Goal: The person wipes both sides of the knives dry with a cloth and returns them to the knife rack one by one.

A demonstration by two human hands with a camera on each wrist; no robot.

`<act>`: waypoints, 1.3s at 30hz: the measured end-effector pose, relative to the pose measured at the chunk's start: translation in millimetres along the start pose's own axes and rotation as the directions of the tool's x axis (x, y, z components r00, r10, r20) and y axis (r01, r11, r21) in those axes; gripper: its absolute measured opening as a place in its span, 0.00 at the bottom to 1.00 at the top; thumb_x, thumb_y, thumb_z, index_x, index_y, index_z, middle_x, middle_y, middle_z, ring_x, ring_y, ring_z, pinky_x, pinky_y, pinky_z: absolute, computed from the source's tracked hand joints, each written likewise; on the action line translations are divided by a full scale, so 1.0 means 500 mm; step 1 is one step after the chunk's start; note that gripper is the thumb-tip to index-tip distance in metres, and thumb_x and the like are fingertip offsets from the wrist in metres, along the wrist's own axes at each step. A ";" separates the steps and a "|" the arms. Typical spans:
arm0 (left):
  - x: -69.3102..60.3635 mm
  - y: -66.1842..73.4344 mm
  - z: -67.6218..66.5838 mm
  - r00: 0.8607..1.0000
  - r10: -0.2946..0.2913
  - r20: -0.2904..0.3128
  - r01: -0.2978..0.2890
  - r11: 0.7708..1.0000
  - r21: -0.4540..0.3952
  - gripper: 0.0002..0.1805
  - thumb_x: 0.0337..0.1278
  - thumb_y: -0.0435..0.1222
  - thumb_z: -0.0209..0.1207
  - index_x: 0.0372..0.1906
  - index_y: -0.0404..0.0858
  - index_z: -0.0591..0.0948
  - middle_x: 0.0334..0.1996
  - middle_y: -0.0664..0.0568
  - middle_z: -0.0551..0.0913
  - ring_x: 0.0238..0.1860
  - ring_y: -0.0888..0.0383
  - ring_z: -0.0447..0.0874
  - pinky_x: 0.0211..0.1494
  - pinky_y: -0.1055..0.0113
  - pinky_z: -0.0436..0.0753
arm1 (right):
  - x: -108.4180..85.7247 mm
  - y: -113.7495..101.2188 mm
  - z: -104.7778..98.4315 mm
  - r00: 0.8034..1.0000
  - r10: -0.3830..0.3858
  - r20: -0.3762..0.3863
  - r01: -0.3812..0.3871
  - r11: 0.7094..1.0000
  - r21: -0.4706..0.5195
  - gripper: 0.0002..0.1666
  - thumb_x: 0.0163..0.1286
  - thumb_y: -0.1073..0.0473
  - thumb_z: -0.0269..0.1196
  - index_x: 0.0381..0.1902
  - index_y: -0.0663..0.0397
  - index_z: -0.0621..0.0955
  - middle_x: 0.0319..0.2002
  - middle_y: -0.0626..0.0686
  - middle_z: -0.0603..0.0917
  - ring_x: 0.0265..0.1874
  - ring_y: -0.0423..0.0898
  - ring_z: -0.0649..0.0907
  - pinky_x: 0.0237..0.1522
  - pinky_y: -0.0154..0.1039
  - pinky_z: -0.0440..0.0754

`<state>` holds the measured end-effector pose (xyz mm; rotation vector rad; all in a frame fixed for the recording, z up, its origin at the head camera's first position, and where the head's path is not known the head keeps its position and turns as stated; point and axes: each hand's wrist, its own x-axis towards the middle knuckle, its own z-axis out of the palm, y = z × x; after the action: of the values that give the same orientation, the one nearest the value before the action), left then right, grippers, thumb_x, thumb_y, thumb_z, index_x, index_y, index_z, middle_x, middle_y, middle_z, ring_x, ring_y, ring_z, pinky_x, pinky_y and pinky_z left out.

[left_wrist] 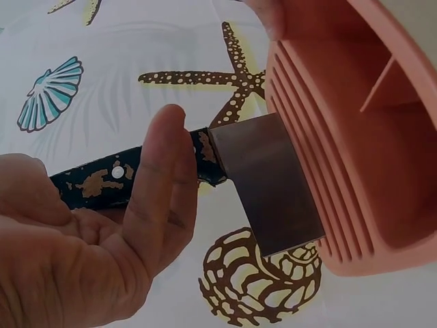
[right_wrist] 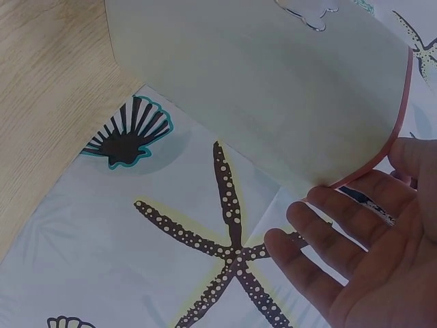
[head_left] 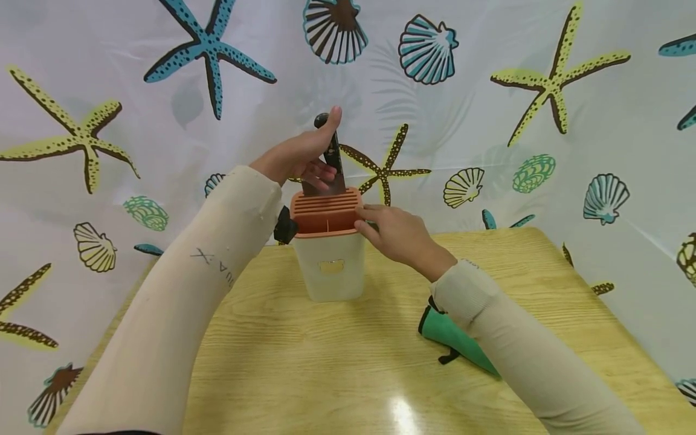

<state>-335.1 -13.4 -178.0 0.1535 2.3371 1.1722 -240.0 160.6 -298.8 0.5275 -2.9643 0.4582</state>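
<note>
A white knife holder [head_left: 330,272] with an orange slotted top stands near the table's back edge. Out of its rear slots rises a cleaver [left_wrist: 270,184], its blade partly in view and its worn black handle [head_left: 333,154] pointing up. My left hand [head_left: 304,154] is at this handle, fingers loosely extended across its near side and thumb pointing up, not wrapped round it. At the top's right edge my right hand [head_left: 399,235] pinches the orange rim [right_wrist: 403,102]. In the right wrist view, its other fingers lie extended beside the white wall.
A green fabric roll [head_left: 457,338] with black trim and a strap lies on the wooden table [head_left: 304,362], partly under my right forearm. A sheet printed with starfish and shells [head_left: 473,36] hangs behind the table. The holder's front compartments [head_left: 342,222] have a divider.
</note>
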 end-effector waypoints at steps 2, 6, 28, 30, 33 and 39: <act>0.001 -0.003 0.002 1.000 0.000 0.000 0.000 1.000 0.004 0.52 0.56 0.78 0.21 0.81 0.55 0.40 0.47 0.48 0.72 0.38 0.57 0.78 0.54 0.60 0.88 | 0.000 -0.001 -0.002 1.000 0.001 -0.001 -0.001 1.000 -0.001 0.29 0.80 0.41 0.48 0.73 0.44 0.70 0.73 0.52 0.71 0.69 0.56 0.75 0.53 0.60 0.84; 0.004 -0.010 0.003 1.000 -0.002 0.002 0.002 1.000 0.007 0.52 0.56 0.78 0.21 0.81 0.56 0.39 0.47 0.48 0.72 0.37 0.57 0.77 0.58 0.58 0.86 | 0.001 -0.002 -0.003 1.000 0.004 -0.003 -0.004 1.000 -0.003 0.29 0.80 0.41 0.48 0.73 0.44 0.70 0.73 0.52 0.71 0.69 0.56 0.76 0.53 0.59 0.84; 0.015 -0.035 0.012 1.000 -0.003 -0.002 0.003 1.000 0.013 0.53 0.57 0.78 0.22 0.81 0.51 0.43 0.44 0.47 0.74 0.36 0.57 0.78 0.59 0.55 0.85 | 0.001 -0.001 0.003 1.000 0.001 -0.008 -0.001 1.000 0.001 0.28 0.80 0.42 0.48 0.72 0.43 0.71 0.60 0.55 0.84 0.48 0.53 0.87 0.27 0.45 0.82; 0.016 -0.038 0.013 1.000 -0.003 -0.003 0.003 1.000 0.012 0.53 0.57 0.77 0.23 0.81 0.51 0.44 0.44 0.46 0.74 0.36 0.57 0.78 0.58 0.55 0.86 | 0.000 -0.001 0.004 1.000 0.000 -0.007 0.000 1.000 0.002 0.28 0.81 0.42 0.48 0.72 0.43 0.71 0.59 0.55 0.84 0.45 0.52 0.87 0.24 0.42 0.78; 0.018 -0.041 0.014 1.000 0.004 -0.004 -0.004 1.000 0.018 0.53 0.58 0.77 0.23 0.81 0.51 0.44 0.42 0.47 0.74 0.33 0.57 0.79 0.54 0.57 0.88 | -0.001 -0.001 0.004 1.000 0.002 -0.007 -0.002 1.000 0.002 0.28 0.81 0.42 0.48 0.72 0.43 0.71 0.59 0.55 0.84 0.44 0.52 0.87 0.22 0.41 0.76; 0.025 -0.051 0.017 1.000 0.003 0.001 -0.003 1.000 0.009 0.53 0.58 0.77 0.24 0.81 0.50 0.46 0.37 0.47 0.74 0.26 0.59 0.78 0.50 0.58 0.89 | -0.002 -0.004 0.004 1.000 0.002 -0.017 -0.002 1.000 0.000 0.28 0.81 0.41 0.47 0.72 0.43 0.71 0.60 0.55 0.84 0.48 0.54 0.87 0.25 0.45 0.81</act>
<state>-338.3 -19.0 -206.8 0.1608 2.3428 1.1633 -238.6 158.6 -300.5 0.5182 -2.9490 0.4605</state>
